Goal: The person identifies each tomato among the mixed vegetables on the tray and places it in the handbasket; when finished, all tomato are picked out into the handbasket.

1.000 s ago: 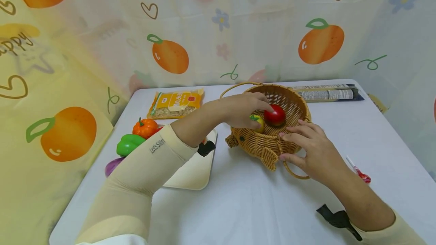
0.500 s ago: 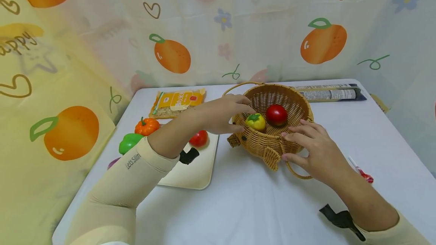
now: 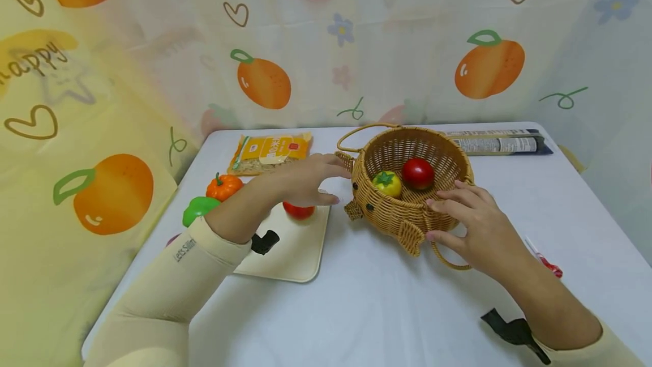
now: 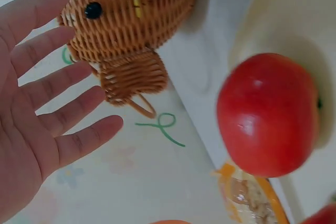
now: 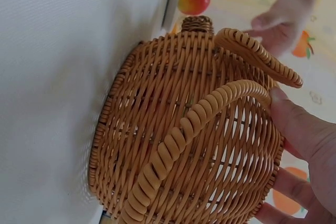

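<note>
An animal-shaped wicker basket (image 3: 379, 217) with small ears and black eyes stands on the table. Inside lie a dark red round fruit (image 3: 418, 174) and a small yellow one (image 3: 387, 184) with a green leafy cap. My right hand (image 3: 474, 225) holds the near right rim, its fingers over the edge and its thumb low against the outer wall. Between basket and tray hovers my left hand (image 3: 308, 183), fingers spread, nothing in them. Below it a red apple (image 4: 268, 114) sits on the cream tray (image 3: 300, 259), partly covered by that hand in the head view.
Left of the tray are an orange toy pumpkin (image 3: 224, 186) and a green pepper (image 3: 200, 209). A yellow food bag (image 3: 270, 153) lies behind it. Long printed packs (image 3: 501, 143) lie behind the basket; a red lollipop (image 3: 550, 267) is at the right.
My left hand has come out of the basket and moved left toward the tray, leaving the yellow fruit beside the red one. The right hand has kept its place at the rim.
</note>
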Motion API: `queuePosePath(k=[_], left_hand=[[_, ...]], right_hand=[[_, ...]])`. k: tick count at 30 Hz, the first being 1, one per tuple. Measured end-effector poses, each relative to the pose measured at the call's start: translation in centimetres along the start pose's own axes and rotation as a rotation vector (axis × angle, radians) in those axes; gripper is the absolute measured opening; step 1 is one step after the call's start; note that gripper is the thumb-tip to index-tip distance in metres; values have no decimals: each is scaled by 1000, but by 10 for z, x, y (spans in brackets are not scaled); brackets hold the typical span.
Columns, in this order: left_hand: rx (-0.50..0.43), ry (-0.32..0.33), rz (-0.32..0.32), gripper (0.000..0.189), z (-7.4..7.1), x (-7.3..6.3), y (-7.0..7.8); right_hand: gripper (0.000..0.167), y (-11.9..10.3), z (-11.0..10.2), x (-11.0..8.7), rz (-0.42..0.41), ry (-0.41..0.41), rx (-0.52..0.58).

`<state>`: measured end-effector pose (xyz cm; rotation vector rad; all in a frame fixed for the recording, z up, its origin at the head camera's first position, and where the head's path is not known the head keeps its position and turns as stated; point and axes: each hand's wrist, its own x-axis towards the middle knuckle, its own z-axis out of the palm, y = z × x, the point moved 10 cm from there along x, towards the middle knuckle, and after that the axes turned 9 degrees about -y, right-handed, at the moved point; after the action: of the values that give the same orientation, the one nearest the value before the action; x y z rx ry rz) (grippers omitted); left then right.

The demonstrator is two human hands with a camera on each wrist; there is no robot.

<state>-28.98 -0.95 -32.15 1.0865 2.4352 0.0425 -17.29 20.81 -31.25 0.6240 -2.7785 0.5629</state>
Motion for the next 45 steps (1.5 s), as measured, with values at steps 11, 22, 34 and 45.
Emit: queuePosePath(k=[11, 22, 34, 45], left_hand=[[-59, -33, -75, 51, 36, 2, -43], [-87, -43, -107, 49, 61, 1, -70], [-108, -52, -126, 48, 66, -5, -77], [-133, -46, -118, 48, 62, -10, -74]], right_hand=[[55, 1, 1, 0, 7, -7, 1], [55, -1, 1, -1, -11, 14, 3], [55, 0, 1, -1, -14, 23, -4], [55, 0, 1, -1, 0, 9, -3]])
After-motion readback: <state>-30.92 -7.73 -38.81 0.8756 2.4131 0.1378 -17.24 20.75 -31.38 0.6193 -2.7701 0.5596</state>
